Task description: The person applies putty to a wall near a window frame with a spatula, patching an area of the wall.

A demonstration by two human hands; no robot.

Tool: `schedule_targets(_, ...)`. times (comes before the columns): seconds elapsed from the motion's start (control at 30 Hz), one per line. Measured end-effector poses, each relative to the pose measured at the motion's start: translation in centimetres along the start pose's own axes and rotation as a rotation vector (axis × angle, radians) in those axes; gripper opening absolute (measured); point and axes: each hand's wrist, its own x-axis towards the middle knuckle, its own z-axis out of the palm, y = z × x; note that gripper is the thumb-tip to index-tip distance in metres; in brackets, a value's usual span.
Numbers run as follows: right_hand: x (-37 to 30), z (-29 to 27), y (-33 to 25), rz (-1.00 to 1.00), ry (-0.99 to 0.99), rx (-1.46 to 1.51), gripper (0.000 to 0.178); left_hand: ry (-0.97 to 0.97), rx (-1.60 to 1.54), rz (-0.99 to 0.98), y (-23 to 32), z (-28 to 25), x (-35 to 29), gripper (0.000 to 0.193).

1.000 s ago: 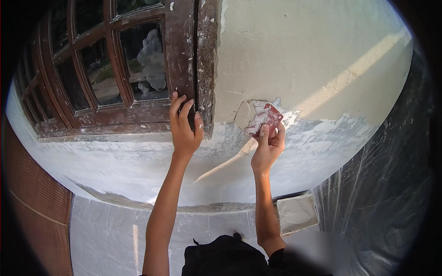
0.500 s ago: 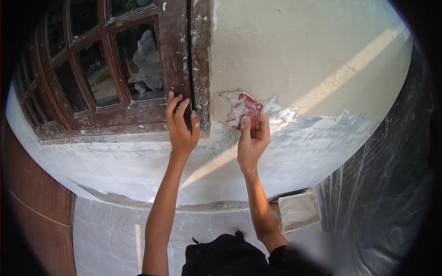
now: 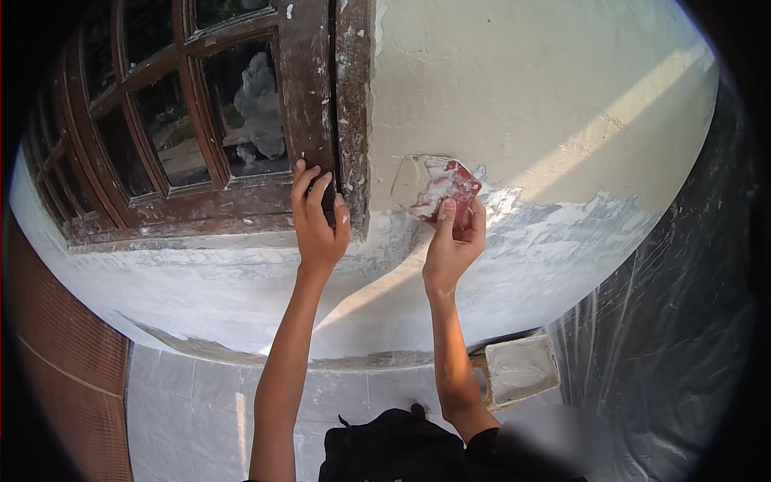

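Note:
My right hand (image 3: 455,247) grips a red plastic putty scraper (image 3: 462,183) smeared with white filler, thumb on its near face. The scraper lies against the wall (image 3: 482,96), just right of the window frame, where the cream surface meets a rough white-grey patched band (image 3: 554,229). A thin curved line of putty shows at the scraper's left. My left hand (image 3: 319,221) rests with fingers spread on the lower right corner of the brown wooden window (image 3: 233,201), holding nothing. White smudges mark its fingertips.
A square tub (image 3: 552,377) of pale putty stands on the grey tiled floor (image 3: 185,394) near my right forearm. Dark plastic sheeting (image 3: 658,345) hangs at the right. A brown ribbed panel (image 3: 64,337) lies at the left.
My right hand and the scraper have slid a little to the right along the wall. A curved putty line now shows where the scraper was. My left hand has stayed in place.

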Motion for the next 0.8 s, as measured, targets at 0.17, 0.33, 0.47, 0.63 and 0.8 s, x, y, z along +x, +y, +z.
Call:
schedule_targets(0.17, -0.2, -2.3, -1.8, 0.067, 0.136, 0.128, 0.027, -0.014, 0.021, -0.016, 0.0, 0.1, -0.3, 0.035)
schedule_targets(0.33, 0.4, 0.8, -0.6, -0.029, -0.089, -0.012, 0.028, -0.010, 0.016, 0.029, -0.4, -0.2, 0.2, 0.033)
schedule_targets(0.47, 0.8, -2.2, -1.4, 0.029, 0.099, 0.039, 0.025, -0.031, 0.030, 0.016, -0.3, 0.0, -0.3, 0.034)
schedule_targets(0.63, -0.8, 0.8, -2.2, -0.021, -0.194, 0.149, 0.027, -0.037, 0.045, 0.035, -0.1, -0.1, 0.1, 0.034)
schedule_targets(0.8, -0.1, -0.7, -0.5, 0.012, -0.015, 0.079, 0.025, -0.027, 0.049, 0.037, -0.5, -0.3, -0.2, 0.034)
